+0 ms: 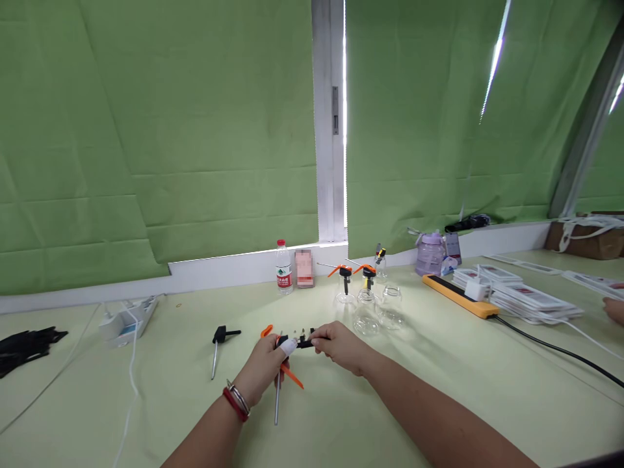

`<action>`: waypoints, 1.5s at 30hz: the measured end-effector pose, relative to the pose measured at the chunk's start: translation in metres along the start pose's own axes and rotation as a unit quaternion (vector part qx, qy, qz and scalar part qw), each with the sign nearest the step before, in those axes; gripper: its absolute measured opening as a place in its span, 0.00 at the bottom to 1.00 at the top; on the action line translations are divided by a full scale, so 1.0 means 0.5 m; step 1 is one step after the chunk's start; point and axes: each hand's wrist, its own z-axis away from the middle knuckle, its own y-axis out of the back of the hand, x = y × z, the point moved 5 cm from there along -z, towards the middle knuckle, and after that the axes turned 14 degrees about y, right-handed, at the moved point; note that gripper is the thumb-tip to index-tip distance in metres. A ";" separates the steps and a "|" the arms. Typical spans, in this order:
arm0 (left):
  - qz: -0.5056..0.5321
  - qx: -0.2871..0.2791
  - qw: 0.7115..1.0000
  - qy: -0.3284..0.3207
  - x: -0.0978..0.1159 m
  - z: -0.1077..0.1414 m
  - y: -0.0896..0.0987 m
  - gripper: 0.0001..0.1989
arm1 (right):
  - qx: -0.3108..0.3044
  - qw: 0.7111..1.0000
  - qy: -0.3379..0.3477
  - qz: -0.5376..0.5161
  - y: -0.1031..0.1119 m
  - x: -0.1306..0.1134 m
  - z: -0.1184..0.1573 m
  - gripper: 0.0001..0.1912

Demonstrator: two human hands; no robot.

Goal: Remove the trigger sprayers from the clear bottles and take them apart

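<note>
My left hand, with a white wrap on its thumb, is closed around a black fitting with orange arms and a thin metal rod pointing down toward me. My right hand pinches a small black piece just right of that fitting; whether the two parts touch I cannot tell. To the left, a similar black fitting with a metal rod lies on the table. Behind my right hand stand clear glass jars. Others there carry black tops with orange arms.
A water bottle and a phone stand at the back. On the right are a purple jug, an orange power strip and stacked white panels. A white power strip lies left. Another person's hand shows far right.
</note>
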 end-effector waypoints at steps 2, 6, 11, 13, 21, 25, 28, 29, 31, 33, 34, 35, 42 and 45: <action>0.013 -0.032 0.999 0.040 -0.022 -0.015 -0.004 0.18 | 0.006 0.999 -0.020 0.032 -0.008 0.027 -0.006 0.10; -0.005 -0.081 0.995 0.061 -0.045 -0.025 -0.005 0.18 | 0.005 0.995 -0.010 0.101 -0.019 0.059 -0.006 0.09; -0.085 -0.075 0.991 0.071 -0.061 -0.026 -0.001 0.18 | 0.020 0.999 0.004 0.050 -0.023 0.090 -0.007 0.07; -0.097 -0.051 0.992 0.066 -0.065 -0.031 0.000 0.18 | 0.031 0.999 0.004 0.025 -0.022 0.104 -0.013 0.08; -0.193 0.030 0.981 -0.019 -0.048 -0.055 -0.002 0.20 | 0.047 0.998 -0.023 0.033 -0.033 0.112 -0.028 0.14; -0.211 0.026 0.977 -0.020 -0.039 -0.053 -0.005 0.20 | 0.045 0.995 0.002 0.084 -0.045 0.122 -0.037 0.16; -0.217 0.020 0.976 -0.019 -0.036 -0.051 -0.007 0.21 | 0.033 0.993 0.028 0.111 -0.050 0.138 -0.045 0.13; -0.217 0.019 0.976 -0.016 -0.037 -0.051 -0.007 0.21 | 0.028 0.992 0.030 0.115 -0.051 0.143 -0.047 0.12; -0.216 0.015 0.976 -0.008 -0.038 -0.051 -0.008 0.20 | 0.027 0.992 0.029 0.119 -0.050 0.151 -0.049 0.12; -0.217 0.009 0.976 -0.002 -0.040 -0.051 -0.009 0.20 | 0.029 0.993 0.029 0.113 -0.048 0.154 -0.050 0.14; -0.219 0.004 0.976 -0.001 -0.040 -0.052 -0.010 0.20 | 0.026 0.993 0.031 0.109 -0.048 0.153 -0.050 0.15; -0.222 0.000 0.975 -0.003 -0.041 -0.053 -0.011 0.20 | 0.022 0.993 0.033 0.107 -0.049 0.153 -0.050 0.15; -0.256 -0.013 0.967 0.002 -0.054 -0.072 -0.008 0.20 | 0.004 0.991 0.035 0.130 -0.047 0.145 -0.047 0.13; -0.260 -0.023 0.965 -0.002 -0.057 -0.076 -0.009 0.21 | -0.004 0.989 0.032 0.142 -0.045 0.145 -0.048 0.11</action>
